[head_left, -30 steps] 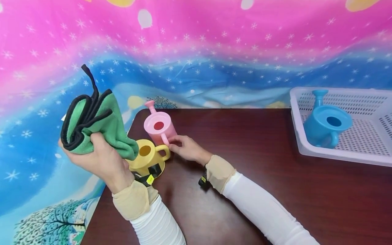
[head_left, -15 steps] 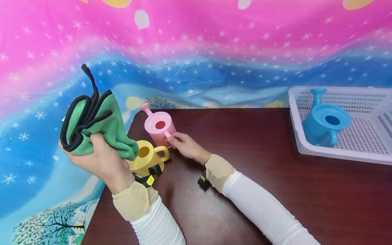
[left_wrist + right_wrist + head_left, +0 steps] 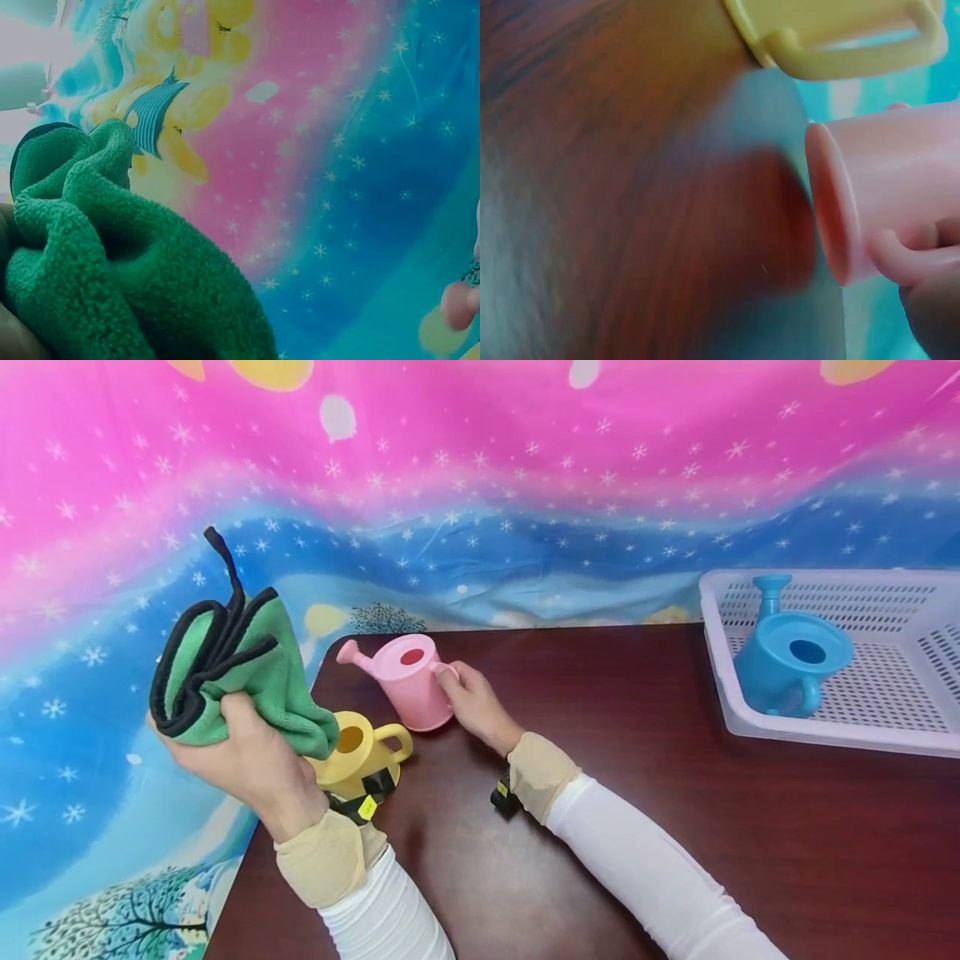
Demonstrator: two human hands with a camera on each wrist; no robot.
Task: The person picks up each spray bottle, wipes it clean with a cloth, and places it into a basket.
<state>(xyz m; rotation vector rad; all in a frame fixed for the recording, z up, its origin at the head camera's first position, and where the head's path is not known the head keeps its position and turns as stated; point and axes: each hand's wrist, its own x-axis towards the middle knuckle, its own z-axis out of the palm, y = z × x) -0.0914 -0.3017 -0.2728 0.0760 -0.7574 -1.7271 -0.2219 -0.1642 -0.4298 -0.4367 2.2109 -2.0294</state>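
My left hand [image 3: 247, 756] grips a folded green cloth [image 3: 277, 685] with black edging, held up at the left; its soft folds fill the lower left of the left wrist view. My right hand [image 3: 480, 706] holds a pink watering can [image 3: 416, 689] by its handle, the spout pointing left. In the right wrist view the pink can [image 3: 900, 180] shows its base lifted off the tabletop, with fingers curled through the handle. A yellow watering can [image 3: 356, 768] stands just below the cloth, partly hidden behind it and the left wrist.
A white perforated basket [image 3: 720, 693] sits at the right of the dark wooden table [image 3: 600, 710], with a blue watering can [image 3: 787, 664] inside it. A patterned curtain [image 3: 525, 527] hangs along the table's back and left edges.
My right hand has taken the pink watering can by its handle, raised it and turned it, moving it right, away from the yellow one. The left hand stays put with the cloth.
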